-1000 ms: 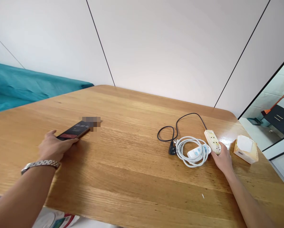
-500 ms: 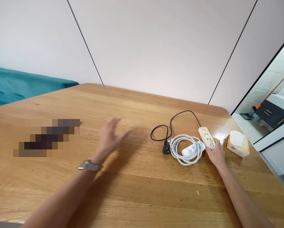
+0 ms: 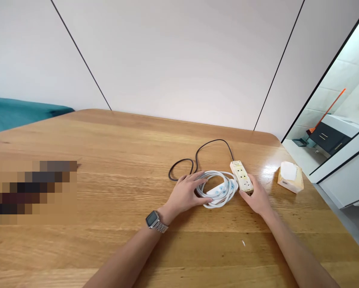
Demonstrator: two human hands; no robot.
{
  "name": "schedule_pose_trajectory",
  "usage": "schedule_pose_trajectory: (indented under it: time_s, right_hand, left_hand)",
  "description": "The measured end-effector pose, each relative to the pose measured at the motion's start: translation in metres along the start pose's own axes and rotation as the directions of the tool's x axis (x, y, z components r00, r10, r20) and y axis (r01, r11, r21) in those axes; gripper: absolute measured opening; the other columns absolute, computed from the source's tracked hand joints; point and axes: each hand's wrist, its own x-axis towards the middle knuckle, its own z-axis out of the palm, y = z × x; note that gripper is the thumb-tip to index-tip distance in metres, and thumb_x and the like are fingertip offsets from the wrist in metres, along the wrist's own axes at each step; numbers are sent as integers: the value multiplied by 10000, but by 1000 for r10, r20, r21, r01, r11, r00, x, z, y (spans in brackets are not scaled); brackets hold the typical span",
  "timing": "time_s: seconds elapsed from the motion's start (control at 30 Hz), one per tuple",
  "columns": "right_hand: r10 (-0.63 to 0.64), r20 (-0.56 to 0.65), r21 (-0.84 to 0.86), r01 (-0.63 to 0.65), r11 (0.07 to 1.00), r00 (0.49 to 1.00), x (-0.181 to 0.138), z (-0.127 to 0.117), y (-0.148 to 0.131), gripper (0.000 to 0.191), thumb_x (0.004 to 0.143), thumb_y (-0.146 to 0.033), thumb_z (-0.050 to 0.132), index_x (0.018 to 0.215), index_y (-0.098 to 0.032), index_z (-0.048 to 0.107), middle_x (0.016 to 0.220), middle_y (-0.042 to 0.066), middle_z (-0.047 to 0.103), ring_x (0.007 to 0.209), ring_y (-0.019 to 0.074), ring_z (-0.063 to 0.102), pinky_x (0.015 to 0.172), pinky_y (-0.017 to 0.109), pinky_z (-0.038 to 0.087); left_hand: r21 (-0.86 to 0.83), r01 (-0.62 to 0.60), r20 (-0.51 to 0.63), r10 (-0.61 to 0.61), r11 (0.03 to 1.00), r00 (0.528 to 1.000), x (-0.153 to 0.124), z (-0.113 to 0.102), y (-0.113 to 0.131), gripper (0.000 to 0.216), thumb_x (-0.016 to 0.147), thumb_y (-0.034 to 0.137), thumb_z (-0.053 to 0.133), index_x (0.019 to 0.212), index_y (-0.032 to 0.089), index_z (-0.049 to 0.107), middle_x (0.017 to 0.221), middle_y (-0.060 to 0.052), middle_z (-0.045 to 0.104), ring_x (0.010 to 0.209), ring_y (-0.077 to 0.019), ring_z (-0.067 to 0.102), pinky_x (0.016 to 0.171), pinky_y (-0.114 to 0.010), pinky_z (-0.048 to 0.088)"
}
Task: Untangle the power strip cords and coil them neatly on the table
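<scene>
A cream power strip (image 3: 241, 175) lies tilted on the wooden table, its thin black cord (image 3: 209, 142) looping away to the left. My right hand (image 3: 258, 197) grips the strip's near end between thumb and fingers. Left of it is a white cable wound in a coil (image 3: 217, 205) around a white power strip (image 3: 223, 189). My left hand (image 3: 185, 194), with a watch (image 3: 155, 221) on the wrist, closes around the coil's left side, thumb on the near part and fingers on the far part. The black plug is hidden beneath this hand.
A tissue pack (image 3: 290, 177) sits on the table (image 3: 113, 160) to the right. A blurred-out dark object (image 3: 32, 187) lies at the left. Behind the table stands a white panelled wall (image 3: 173, 60); a doorway at right shows an orange-handled broom (image 3: 329, 109).
My left hand has moved right from above the bare table onto the white cable coil. My right hand stays on the cream power strip. The view has swung slightly right.
</scene>
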Motion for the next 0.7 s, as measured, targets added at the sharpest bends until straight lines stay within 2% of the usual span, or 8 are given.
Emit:
schedule_pose_trajectory:
  time_s: [0.07,0.13,0.27,0.33,0.43,0.57,0.63,0.7]
  right_hand:
    - [-49,18,39,48,998,999,2,-12,0,559,830,-468,540,1310,-186,489,1247,114,625,1115,264,582,956,419,450]
    - [-12,-146,-45,6,999,989,8,-32,8,523,857,-529,491,1237,-176,560,1205,138,639,1126,293,566,980,464,424]
    - [207,-548,-223,-380,898,810,25,-79,48,692,778,-618,570,1288,-151,538,1374,210,495,1272,421,411,1012,617,322]
    - [387,-488,-234,-545,806,782,34,-96,76,865,676,-666,657,1360,-163,492,1458,238,393,1308,485,347,988,667,310]
    - [523,-360,-186,-608,772,773,42,-107,102,785,676,-568,680,1315,-135,538,1376,249,482,1233,453,458,953,594,394]
    - [254,-458,-82,-325,942,852,33,-88,53,651,712,-512,619,1248,-148,557,1191,169,613,1117,361,558,944,512,445]
    - [-50,-362,-55,32,998,931,15,-66,-2,688,733,-562,629,1296,-182,520,1248,158,586,1144,342,553,955,498,459]
    - [-325,-132,44,333,942,937,-6,-44,-58,805,710,-615,689,1381,-239,452,1423,151,465,1278,348,472,1019,501,437]
  left_hand:
    - [-3,7,7,-7,1000,1000,-4,-8,-10,665,631,636,749,1176,261,681,1410,-104,537,1259,-324,533,1060,-500,404]
    - [-15,4,-12,-4,1000,1000,-5,-10,-15,706,618,653,749,1198,260,667,1394,-103,554,1253,-310,541,1048,-467,420]
    - [-29,-12,-50,11,999,999,-5,-5,-17,743,606,681,739,1211,257,656,1375,-117,569,1250,-307,543,1040,-456,425]
    - [-45,-22,-46,20,999,999,-3,-4,-19,768,604,690,734,1231,254,643,1379,-124,563,1253,-314,539,1045,-467,423]
    - [-116,-49,-65,41,992,997,-3,-3,-18,781,616,657,752,1262,239,618,1411,-136,530,1289,-324,502,1103,-499,363]
    - [-384,-14,-242,-86,923,967,-9,7,20,681,707,567,734,1267,205,599,1393,-160,533,1315,-333,462,1155,-536,270]
    - [-685,-26,-188,-142,728,972,-13,14,50,802,713,567,728,1387,215,472,1422,-167,494,1263,-314,516,1093,-494,382]
    - [-904,10,-72,-177,426,982,-15,13,70,931,676,563,760,1449,233,358,1446,-166,462,1199,-299,567,991,-436,483]
